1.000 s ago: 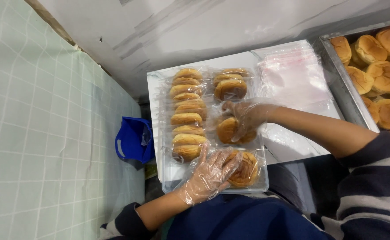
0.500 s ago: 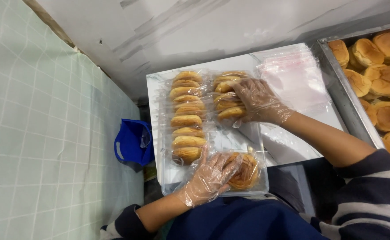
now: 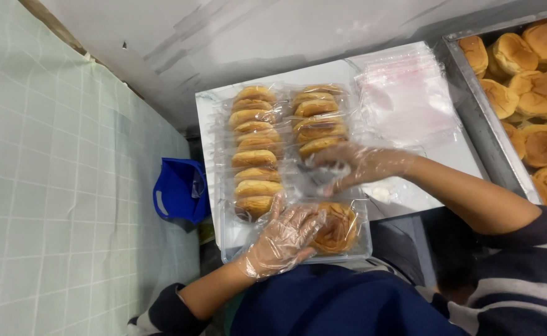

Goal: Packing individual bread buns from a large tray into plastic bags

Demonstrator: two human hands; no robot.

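Observation:
Two rows of bagged buns lie on a white board [image 3: 404, 186]: a long left row [image 3: 253, 149] and a shorter right row [image 3: 318, 121]. My left hand [image 3: 279, 239], in a clear plastic glove, lies with spread fingers on a single bagged bun [image 3: 339, 227] at the board's near edge. My gloved right hand [image 3: 357, 165] rests just below the last bun of the right row, its fingertips on loose plastic, with no bun in it.
A stack of empty clear bags [image 3: 407, 99] lies at the board's far right. A metal tray [image 3: 472, 118] full of unwrapped buns [image 3: 538, 93] stands to the right. A blue bag [image 3: 177, 190] sits on the floor at the left, beside a tiled wall [image 3: 55, 186].
My right hand carried a bagged bun up to the right row, laid it at the row's near end and drew back empty. My left hand stayed on the single bun.

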